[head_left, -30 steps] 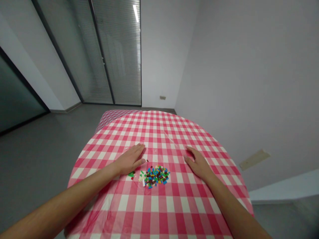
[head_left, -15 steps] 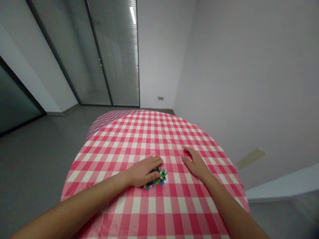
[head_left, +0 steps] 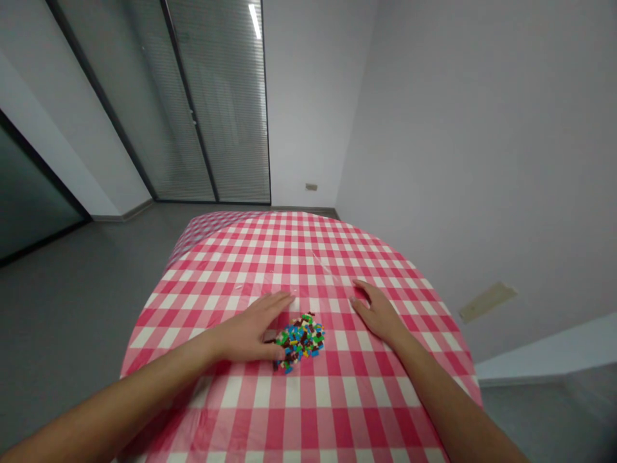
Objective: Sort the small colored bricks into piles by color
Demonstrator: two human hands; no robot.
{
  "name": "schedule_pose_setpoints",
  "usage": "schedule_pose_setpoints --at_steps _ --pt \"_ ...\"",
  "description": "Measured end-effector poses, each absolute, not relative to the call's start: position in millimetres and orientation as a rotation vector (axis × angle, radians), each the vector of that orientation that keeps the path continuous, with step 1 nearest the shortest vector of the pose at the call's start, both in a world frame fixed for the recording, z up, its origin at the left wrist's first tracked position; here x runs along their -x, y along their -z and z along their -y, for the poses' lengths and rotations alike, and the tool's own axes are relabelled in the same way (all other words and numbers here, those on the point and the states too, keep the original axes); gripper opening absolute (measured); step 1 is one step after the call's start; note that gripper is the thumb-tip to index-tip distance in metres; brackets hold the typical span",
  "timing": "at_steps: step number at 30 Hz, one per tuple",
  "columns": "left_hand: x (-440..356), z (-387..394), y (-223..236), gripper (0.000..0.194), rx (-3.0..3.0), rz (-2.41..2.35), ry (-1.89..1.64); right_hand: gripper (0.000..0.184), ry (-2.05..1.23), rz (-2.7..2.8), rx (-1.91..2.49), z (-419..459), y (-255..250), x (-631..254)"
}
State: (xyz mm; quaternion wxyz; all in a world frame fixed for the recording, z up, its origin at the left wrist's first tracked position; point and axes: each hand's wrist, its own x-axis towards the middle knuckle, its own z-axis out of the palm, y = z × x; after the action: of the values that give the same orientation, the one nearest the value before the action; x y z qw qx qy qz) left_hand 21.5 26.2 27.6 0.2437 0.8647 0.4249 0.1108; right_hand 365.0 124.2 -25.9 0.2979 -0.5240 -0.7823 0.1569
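A small heap of colourful toy building bricks [head_left: 303, 337], in blue, green, yellow, white and dark brown, lies on the checked tablecloth [head_left: 337, 411]. At its left edge is my left hand [head_left: 255, 326], open, with thumb and fingers spread around that side of the heap. The thumb tip touches or overlaps the nearest bricks; a few bricks are hidden behind the hand. My right hand [head_left: 378, 315] rests on the cloth to the right, apart from the heap. Its fingers are loosely curved with a gap between thumb and forefinger, and nothing shows in it.
The red and white cloth covers a table with a rounded far edge. A grey wall [head_left: 482, 161] stands close on the right, with a strip of tape [head_left: 488, 301] on it. Beyond the table are glass panels with blinds [head_left: 231, 128]; grey floor [head_left: 120, 270] lies to the left.
My left hand has slid left off the top of the bricks, uncovering most of the heap, and its fingers have spread. My right hand has stayed nearly still.
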Motion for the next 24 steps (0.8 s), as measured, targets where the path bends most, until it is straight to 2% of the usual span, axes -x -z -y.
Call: schedule_pose_setpoints --at_steps 3,6,17,21,24 --pt "-13 -7 -18 0.117 -2.447 -1.239 -0.192 0.054 -0.41 2.094 1.406 -124 25 -364" --pt "-26 3 -9 0.119 -2.498 -1.267 -0.127 0.053 -0.397 2.097 1.408 -124 25 -363" --pt "-96 -29 -6 0.104 -2.469 -1.381 -0.263 0.054 -0.373 2.08 1.363 -125 29 -364" --pt "-99 -35 -5 0.095 -2.475 -1.417 -0.294 0.056 -0.339 2.104 1.343 -124 27 -364" --pt "-89 -36 -5 0.097 -2.482 -1.396 -0.306 0.055 -0.293 2.193 1.291 -121 23 -364"
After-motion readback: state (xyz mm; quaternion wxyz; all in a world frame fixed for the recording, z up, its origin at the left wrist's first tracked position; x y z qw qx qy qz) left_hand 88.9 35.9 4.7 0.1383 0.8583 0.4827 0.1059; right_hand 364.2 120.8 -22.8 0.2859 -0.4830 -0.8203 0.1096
